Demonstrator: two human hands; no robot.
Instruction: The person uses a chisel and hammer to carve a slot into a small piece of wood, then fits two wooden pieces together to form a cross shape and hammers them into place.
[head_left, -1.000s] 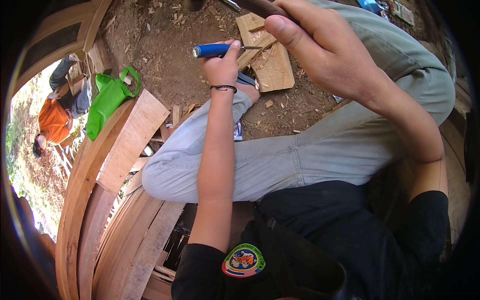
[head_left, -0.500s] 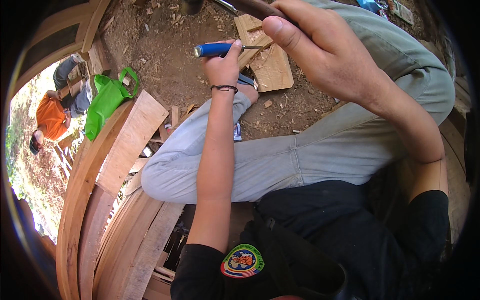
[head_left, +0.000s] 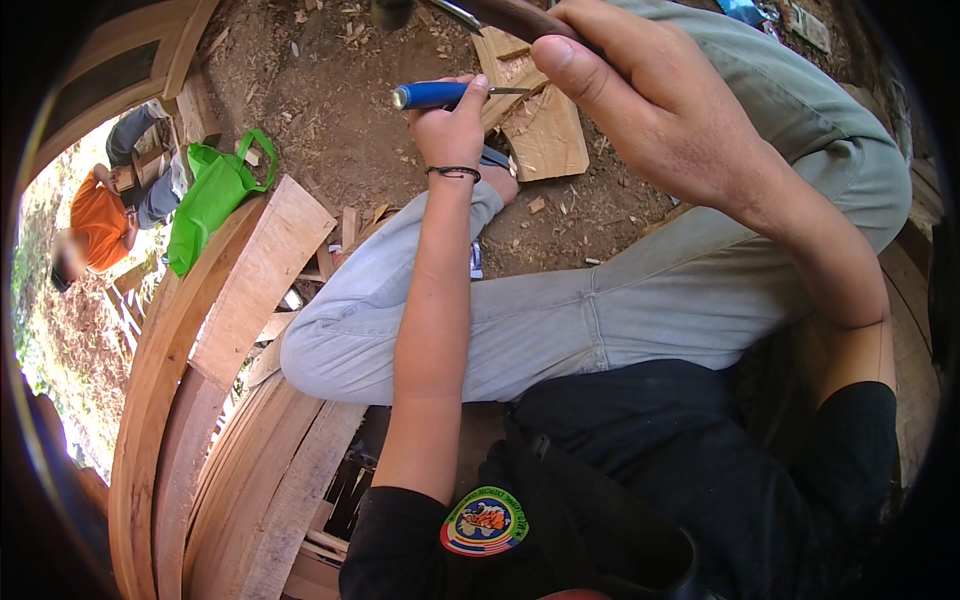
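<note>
My left hand point(head_left: 449, 132) is closed round the blue handle of a chisel point(head_left: 430, 95). The chisel's thin metal blade points right, over a pale piece of wood point(head_left: 550, 140) lying on the dirt by my foot. Higher up and nearer the camera, my right hand point(head_left: 665, 115) grips the brown handle of a hammer point(head_left: 525, 20). The hammer's dark head shows at the top edge, left of the hand and above the chisel's butt end, apart from it. My right hand covers part of the view to the wood's right.
My bent legs in grey trousers point(head_left: 540, 320) lie across the middle. Long planks point(head_left: 140, 430) and a flat board point(head_left: 265, 275) stand at the left beside a green bag point(head_left: 205, 205). Another person in an orange shirt point(head_left: 97, 225) sits beyond them. Wood chips litter the dirt floor point(head_left: 330, 110).
Both hands, with the chisel and hammer, have shifted very slightly right and down. The other person at the left has moved their head and arms a little.
</note>
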